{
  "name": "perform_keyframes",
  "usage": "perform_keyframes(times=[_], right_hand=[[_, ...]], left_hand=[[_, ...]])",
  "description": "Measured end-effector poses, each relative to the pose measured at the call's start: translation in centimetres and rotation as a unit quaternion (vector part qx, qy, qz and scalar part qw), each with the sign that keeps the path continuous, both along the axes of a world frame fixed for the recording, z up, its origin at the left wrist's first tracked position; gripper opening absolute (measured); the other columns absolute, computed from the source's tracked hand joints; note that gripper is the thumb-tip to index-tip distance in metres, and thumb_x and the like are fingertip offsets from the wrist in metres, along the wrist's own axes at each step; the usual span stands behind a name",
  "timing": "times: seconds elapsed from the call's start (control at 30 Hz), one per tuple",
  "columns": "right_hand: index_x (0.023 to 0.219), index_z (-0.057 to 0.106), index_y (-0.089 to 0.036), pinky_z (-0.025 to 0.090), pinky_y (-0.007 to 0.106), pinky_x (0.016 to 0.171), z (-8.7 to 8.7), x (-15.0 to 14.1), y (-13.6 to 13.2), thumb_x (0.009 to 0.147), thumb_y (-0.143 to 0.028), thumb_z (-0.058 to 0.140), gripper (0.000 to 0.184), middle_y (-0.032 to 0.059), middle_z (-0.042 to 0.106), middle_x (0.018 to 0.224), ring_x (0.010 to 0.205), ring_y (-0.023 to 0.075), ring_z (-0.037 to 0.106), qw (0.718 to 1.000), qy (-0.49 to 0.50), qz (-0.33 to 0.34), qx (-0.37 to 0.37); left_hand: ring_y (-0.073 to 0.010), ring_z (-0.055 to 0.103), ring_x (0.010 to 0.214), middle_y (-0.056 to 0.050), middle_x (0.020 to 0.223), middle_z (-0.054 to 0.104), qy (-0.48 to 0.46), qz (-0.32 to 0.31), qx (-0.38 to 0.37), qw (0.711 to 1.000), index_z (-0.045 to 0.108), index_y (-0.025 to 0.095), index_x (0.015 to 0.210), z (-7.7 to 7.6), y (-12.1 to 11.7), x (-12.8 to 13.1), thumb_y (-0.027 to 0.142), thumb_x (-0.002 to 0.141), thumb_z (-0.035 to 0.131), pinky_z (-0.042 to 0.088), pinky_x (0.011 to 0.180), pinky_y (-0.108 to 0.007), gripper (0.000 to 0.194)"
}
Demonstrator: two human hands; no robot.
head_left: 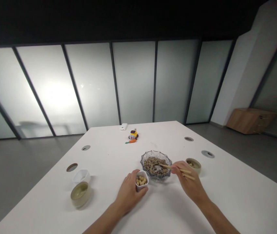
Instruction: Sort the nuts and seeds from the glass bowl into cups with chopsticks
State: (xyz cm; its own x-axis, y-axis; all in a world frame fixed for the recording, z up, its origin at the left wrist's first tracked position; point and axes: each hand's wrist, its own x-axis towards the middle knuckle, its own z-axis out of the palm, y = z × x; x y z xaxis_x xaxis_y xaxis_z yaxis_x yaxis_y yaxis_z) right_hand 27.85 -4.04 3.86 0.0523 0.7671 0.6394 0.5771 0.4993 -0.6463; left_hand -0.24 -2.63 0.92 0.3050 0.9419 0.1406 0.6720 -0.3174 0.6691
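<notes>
White table (pixel 109 169), glass bowl (pixel 161 177) of brown seeds (pixel 152 164).
Right hand (pixel 189 182) grips chopsticks (pixel 167 166), tips in the glass bowl; left hand (pixel 129 191) clasps a small white cup (pixel 142 187) beside its near-left rim. Right of the glass bowl stands an olive bowl (pixel 198 166); beyond the glass bowl, wide tabletop reaches a toy vehicle (pixel 133 134) short of the table's far edge.

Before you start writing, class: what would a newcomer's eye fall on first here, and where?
Likely the glass bowl of brownish, seed-like pieces on the white table, with chopsticks from the right hand reaching into it. Just left of it, the left hand holds a small white cup of pale pieces. Farther back, a yellow toy stands out.
</notes>
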Motion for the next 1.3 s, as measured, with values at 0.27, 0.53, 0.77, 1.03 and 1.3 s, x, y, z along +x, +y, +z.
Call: perform_keyframes(times=[0.27, 0.53, 0.77, 1.03, 1.3], right_hand=[[0.088, 0.073, -0.024, 0.055, 0.038, 0.08, -0.8, 0.8, 0.9, 0.104, -0.049, 0.053, 0.036, 0.0073, 0.074, 0.093, 0.086, 0.0227, 0.069, 0.996, -0.012, -0.055, 0.075], [0.078, 0.069, -0.025, 0.058, 0.037, 0.064, 0.3, -0.5, -0.1, 0.104, -0.054, 0.05, 0.043, 0.0041, 0.072, 0.067, 0.066, 0.0226, 0.071, 0.995, 0.072, -0.045, 0.058], [0.086, 0.075, -0.024, 0.068, 0.043, 0.067, -1.5, -2.1, 1.0, 0.094, -0.065, 0.062, 0.044, 0.0096, 0.079, 0.091, 0.072, 0.0269, 0.078, 0.971, 0.217, 0.066, -0.082], [0.091, 0.077, -0.022, 0.068, 0.042, 0.076, -1.8, -0.6, 1.4, 0.096, -0.056, 0.066, 0.036, 0.0102, 0.077, 0.094, 0.083, 0.0262, 0.077, 0.986, 0.165, -0.007, -0.02], [0.092, 0.077, -0.022, 0.063, 0.045, 0.084, -1.6, -0.3, 1.4, 0.096, -0.058, 0.064, 0.039, 0.009, 0.078, 0.095, 0.087, 0.0264, 0.075, 0.991, 0.107, -0.072, 0.035]], left_hand=[[-0.0301, 0.06, 0.121, -0.012, 0.129, 0.066, -0.001, 0.003, 0.002, 1.0, 0.05, 0.021, 0.142, 0.4, -0.2, 0.0, 0.037, 0.082, 0.067, 0.043, 0.107, -0.039, 0.064], [-0.0307, 0.06, 0.121, -0.012, 0.131, 0.067, 0.009, -0.004, 0.011, 1.0, 0.051, 0.021, 0.143, 0.6, -0.4, -0.1, 0.036, 0.081, 0.069, 0.042, 0.109, -0.04, 0.066], [-0.0306, 0.06, 0.12, -0.011, 0.128, 0.067, 0.017, -0.005, 0.005, 1.0, 0.051, 0.021, 0.143, 0.4, -0.2, 0.0, 0.036, 0.082, 0.069, 0.043, 0.108, -0.039, 0.065], [-0.031, 0.06, 0.122, -0.011, 0.131, 0.066, 0.008, -0.008, 0.007, 1.0, 0.05, 0.022, 0.143, 0.5, -0.4, -0.1, 0.036, 0.082, 0.068, 0.042, 0.11, -0.04, 0.065], [-0.0316, 0.06, 0.121, -0.011, 0.131, 0.067, 0.006, -0.006, 0.004, 1.0, 0.051, 0.022, 0.143, 0.6, -0.4, 0.0, 0.037, 0.081, 0.068, 0.042, 0.109, -0.041, 0.066]])
